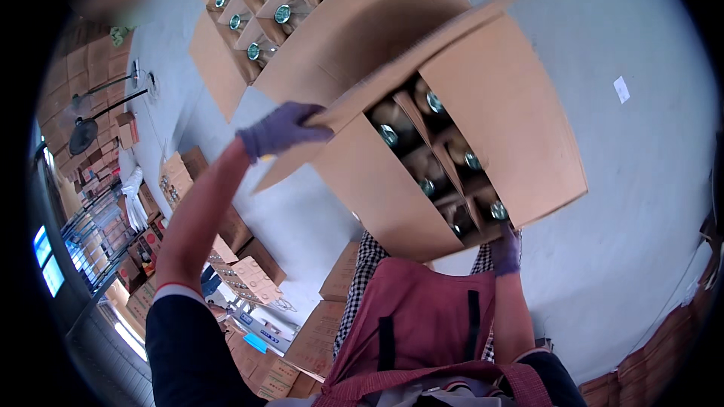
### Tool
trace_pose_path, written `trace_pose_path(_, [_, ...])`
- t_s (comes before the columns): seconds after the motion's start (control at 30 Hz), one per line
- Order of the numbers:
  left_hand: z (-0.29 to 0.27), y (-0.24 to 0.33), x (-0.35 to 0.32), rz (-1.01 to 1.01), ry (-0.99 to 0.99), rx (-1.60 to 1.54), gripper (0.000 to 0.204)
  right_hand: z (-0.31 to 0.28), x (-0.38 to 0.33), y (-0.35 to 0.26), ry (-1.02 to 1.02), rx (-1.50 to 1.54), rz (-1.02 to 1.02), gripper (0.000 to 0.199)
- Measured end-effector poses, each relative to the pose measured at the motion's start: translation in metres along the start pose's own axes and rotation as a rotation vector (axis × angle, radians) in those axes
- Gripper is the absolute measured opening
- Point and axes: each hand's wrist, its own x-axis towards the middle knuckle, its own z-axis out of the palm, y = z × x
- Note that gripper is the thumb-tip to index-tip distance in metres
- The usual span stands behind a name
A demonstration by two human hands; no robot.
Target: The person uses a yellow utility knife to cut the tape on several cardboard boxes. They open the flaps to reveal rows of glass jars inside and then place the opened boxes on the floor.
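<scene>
A brown cardboard box (505, 113) stands tilted in front of me, its two side flaps folded partly over the top. Through the gap show cardboard dividers (434, 154) and several glass bottles (388, 135) with shiny greenish mouths. My left hand (283, 132), in a purple glove, is closed on the raised flap at the box's left side. At the near edge, my gloved right hand (507, 250) grips the rim with the fingers partly hidden. The box looks slightly blurred, and its underside is hidden.
Beyond it, another open carton (362, 38) holds several glass bottles in divided cells. Grey floor (626, 158) lies around, with a small white paper (621, 90) at the right. Stacked cartons (320, 332), trays of bottles (245, 279) and a black fan (83, 136) stand at the left.
</scene>
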Motion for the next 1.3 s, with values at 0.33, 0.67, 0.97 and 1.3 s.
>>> trace_pose_path(0.33, [0.050,-0.152,0.198,-0.031,1.121,0.459,0.039,0.000,0.025,0.000,-0.416,0.301,0.102,0.055])
trace_pose_path(0.67, [0.049,-0.067,0.187,0.171,0.911,0.274,0.025,0.090,0.067,0.005,-0.744,0.276,0.107,0.060])
trace_pose_path(0.97, [0.055,-0.019,0.047,0.633,0.472,0.793,0.015,0.159,0.031,-0.008,-0.456,-0.075,0.696,0.066])
trace_pose_path(1.3, [0.098,-0.170,-0.129,-0.013,1.276,0.381,0.018,0.276,-0.049,-0.082,-0.617,-1.740,-1.184,0.042])
